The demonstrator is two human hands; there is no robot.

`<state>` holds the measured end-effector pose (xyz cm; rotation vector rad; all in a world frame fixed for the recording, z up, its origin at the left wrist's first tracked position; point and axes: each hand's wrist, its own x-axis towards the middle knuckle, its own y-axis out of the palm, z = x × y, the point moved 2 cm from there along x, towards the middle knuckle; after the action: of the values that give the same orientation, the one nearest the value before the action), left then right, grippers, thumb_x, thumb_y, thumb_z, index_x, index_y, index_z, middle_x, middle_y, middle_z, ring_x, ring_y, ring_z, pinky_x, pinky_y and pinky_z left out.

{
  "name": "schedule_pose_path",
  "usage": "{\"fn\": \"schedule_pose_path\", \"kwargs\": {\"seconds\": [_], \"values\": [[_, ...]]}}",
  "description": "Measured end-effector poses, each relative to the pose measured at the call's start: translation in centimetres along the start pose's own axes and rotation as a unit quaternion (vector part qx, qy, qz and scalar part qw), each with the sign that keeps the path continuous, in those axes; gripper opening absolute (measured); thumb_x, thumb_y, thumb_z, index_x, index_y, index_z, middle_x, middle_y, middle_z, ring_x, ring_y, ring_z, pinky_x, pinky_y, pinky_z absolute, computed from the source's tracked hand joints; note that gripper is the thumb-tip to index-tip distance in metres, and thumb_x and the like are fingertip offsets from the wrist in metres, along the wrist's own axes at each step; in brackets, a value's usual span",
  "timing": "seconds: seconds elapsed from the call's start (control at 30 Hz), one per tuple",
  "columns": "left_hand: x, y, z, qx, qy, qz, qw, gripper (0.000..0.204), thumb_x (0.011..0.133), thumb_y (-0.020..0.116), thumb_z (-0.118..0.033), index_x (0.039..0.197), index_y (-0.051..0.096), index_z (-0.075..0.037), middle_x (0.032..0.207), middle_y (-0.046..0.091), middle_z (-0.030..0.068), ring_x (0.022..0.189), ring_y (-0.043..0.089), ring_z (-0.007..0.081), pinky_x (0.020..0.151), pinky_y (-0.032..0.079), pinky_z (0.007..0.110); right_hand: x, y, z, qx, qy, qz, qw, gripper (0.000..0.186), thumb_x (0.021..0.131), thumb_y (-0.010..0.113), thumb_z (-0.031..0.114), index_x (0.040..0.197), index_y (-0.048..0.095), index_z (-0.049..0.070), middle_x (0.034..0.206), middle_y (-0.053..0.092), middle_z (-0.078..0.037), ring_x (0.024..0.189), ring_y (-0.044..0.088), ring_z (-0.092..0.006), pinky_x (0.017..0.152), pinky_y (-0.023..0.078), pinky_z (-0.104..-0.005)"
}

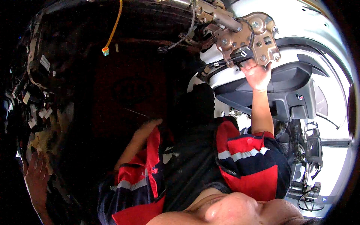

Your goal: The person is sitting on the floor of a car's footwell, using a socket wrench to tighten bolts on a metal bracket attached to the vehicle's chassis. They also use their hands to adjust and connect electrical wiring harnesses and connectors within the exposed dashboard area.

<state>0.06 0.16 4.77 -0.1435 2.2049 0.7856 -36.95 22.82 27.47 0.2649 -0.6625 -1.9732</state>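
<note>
Brown metal bracket (258, 35), upper right, is touched by the loosely spread, empty-palmed right hand (257, 75); how the left hand (152, 124), shadowed mid-frame, is closed cannot be told.

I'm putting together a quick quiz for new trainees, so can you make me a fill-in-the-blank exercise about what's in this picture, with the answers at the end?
1. The person's ____ hand is raised by the lower edge of the brown metal bracket.
2. The colour of the thin cable hanging at the upper left is ____.
3. Besides dark blue and a pale strip, the jacket sleeve shows the colour ____.
4. The left hand is in the ____ (brighter or darker) part of the picture.

Missing words: right; yellow; red; darker.
</note>
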Motion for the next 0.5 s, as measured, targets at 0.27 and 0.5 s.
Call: {"fn": "schedule_pose_path", "kwargs": {"seconds": [0.27,0.5], "values": [[2.1,-1.2,2.2,0.035,0.006,-0.003,0.999,0.049,0.086,0.056,-0.046,0.116,0.06,-0.007,0.112,0.06,0.0095,0.097,0.056,0.0216,0.089,0.042,0.033,0.7,0.5,1.0,-0.195,0.09,-0.172,0.961,0.046,0.09,0.046,0.048,0.104,0.053,0.004,0.102,0.059,-0.014,0.099,0.057,-0.0295,0.089,0.044,-0.0436],[2.4,-1.6,2.7,0.051,0.007,-0.001,0.999,0.051,0.087,0.055,-0.046,0.118,0.059,-0.007,0.115,0.058,0.0103,0.102,0.055,0.0222,0.091,0.041,0.034,-0.8,-3.6,-2.1,-0.268,0.054,-0.121,0.954,0.029,0.092,0.046,0.028,0.091,0.06,0.002,0.097,0.06,-0.016,0.099,0.056,-0.0308,0.089,0.043,-0.0448]]}}
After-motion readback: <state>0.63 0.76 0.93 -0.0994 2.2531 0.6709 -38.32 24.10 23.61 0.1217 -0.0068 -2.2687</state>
